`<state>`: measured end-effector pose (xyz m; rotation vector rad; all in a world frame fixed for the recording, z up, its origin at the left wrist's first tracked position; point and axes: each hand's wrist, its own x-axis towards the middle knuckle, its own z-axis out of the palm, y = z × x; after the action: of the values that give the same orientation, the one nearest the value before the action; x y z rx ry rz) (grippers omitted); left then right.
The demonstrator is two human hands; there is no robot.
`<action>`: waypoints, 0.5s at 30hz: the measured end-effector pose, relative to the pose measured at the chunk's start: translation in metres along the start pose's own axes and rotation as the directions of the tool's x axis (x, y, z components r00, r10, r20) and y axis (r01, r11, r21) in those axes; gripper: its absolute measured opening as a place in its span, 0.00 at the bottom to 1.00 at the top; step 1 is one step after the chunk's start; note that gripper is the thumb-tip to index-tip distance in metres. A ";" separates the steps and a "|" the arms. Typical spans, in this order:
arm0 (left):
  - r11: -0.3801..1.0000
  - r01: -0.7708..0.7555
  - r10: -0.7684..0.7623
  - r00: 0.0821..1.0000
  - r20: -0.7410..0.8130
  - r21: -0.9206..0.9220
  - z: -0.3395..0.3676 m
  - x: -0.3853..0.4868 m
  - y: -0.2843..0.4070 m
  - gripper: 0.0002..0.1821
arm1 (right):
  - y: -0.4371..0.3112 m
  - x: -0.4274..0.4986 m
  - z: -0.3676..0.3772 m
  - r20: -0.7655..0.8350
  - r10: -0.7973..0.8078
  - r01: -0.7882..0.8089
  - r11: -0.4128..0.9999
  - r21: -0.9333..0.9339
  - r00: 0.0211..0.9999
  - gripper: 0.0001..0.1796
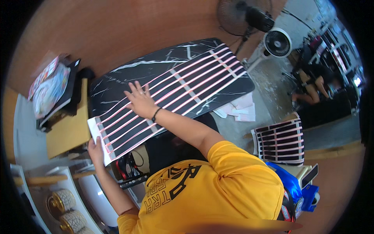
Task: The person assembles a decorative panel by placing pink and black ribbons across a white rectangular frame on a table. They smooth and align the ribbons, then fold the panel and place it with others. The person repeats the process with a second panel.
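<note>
A long sheet (175, 96) with dark panels, white-and-pink lengthwise stripes and grey cross bands lies slantwise on a black marble-patterned table (128, 73). At its near left end is a plain white margin (95, 128). My left hand (97, 150) pinches this margin at the table's edge, thumb on top. My right hand (141, 101) is spread palm down on the sheet, fingertips reaching its far long edge. A ring and a dark bracelet are on this hand and wrist. Under my left palm, the sheet's edge is hidden.
A second striped sheet (277, 143) hangs over a support at right. Pale paper pieces (238, 109) lie beyond the table's right side. Two fans (277, 43) stand behind. A yellow board (68, 128) with bagged items is at left. Another person (312, 84) sits far right.
</note>
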<state>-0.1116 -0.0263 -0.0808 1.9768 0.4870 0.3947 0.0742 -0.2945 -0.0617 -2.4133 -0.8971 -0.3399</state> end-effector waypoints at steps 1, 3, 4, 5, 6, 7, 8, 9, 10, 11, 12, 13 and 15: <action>1.000 0.009 -0.008 1.000 -0.026 0.006 -0.002 -0.002 -0.010 0.16 | 0.001 -0.002 0.015 0.158 0.054 -0.042 0.996 -0.079 0.986 0.34; 0.992 -0.047 0.057 0.995 -0.080 0.120 -0.003 -0.006 -0.020 0.16 | 0.006 -0.003 0.030 0.019 0.017 -0.017 0.999 -0.030 1.000 0.32; 0.980 0.000 0.022 0.994 -0.109 0.199 -0.006 -0.008 -0.023 0.15 | 0.010 -0.003 0.032 0.005 -0.014 0.014 0.999 -0.043 1.000 0.30; 0.990 0.062 -0.049 0.993 -0.105 0.127 -0.006 -0.007 -0.023 0.15 | 0.008 -0.004 0.034 -0.051 -0.031 0.030 0.999 -0.018 0.998 0.29; 1.000 -0.002 0.001 0.993 -0.115 -0.011 -0.003 -0.010 -0.022 0.15 | 0.007 -0.003 0.032 -0.026 -0.040 0.040 0.999 -0.010 0.999 0.30; 0.998 0.057 -0.058 0.991 -0.119 -0.015 -0.002 -0.009 -0.021 0.15 | 0.004 -0.002 0.031 -0.016 -0.012 0.012 1.000 -0.003 1.000 0.29; 0.999 0.038 -0.040 0.992 -0.117 -0.019 -0.001 -0.012 -0.020 0.15 | 0.003 -0.002 0.028 -0.010 0.001 -0.001 0.998 0.061 1.000 0.27; 0.996 0.005 -0.015 0.994 -0.112 -0.091 0.001 -0.012 -0.017 0.14 | 0.001 -0.002 0.027 -0.007 0.008 -0.008 0.998 0.065 1.000 0.25; 0.983 0.012 -0.035 0.992 -0.123 -0.184 0.003 -0.016 -0.016 0.13 | -0.002 -0.002 0.025 0.004 0.005 -0.005 0.997 0.079 1.000 0.24; 0.942 0.005 -0.043 0.993 -0.106 -0.336 0.004 -0.019 -0.013 0.13 | -0.006 -0.001 0.024 0.005 0.007 -0.007 0.996 0.094 1.000 0.23; 0.953 0.028 -0.068 0.990 -0.123 -0.302 0.003 -0.022 -0.010 0.12 | -0.012 0.000 0.025 -0.015 -0.014 0.015 0.995 0.101 1.000 0.21; 0.947 0.043 -0.085 0.989 -0.117 -0.320 0.002 -0.026 -0.007 0.12 | -0.019 0.002 0.025 -0.011 -0.063 0.063 0.988 0.138 0.998 0.20; 0.938 0.035 -0.078 0.991 -0.112 -0.344 0.002 -0.034 -0.003 0.11 | -0.039 0.005 0.033 -0.003 -0.140 0.137 0.968 0.209 0.990 0.20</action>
<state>-0.1406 -0.0435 -0.0868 1.6048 0.5151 0.5315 0.0538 -0.2480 -0.0712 -2.1680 -1.0551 -0.2687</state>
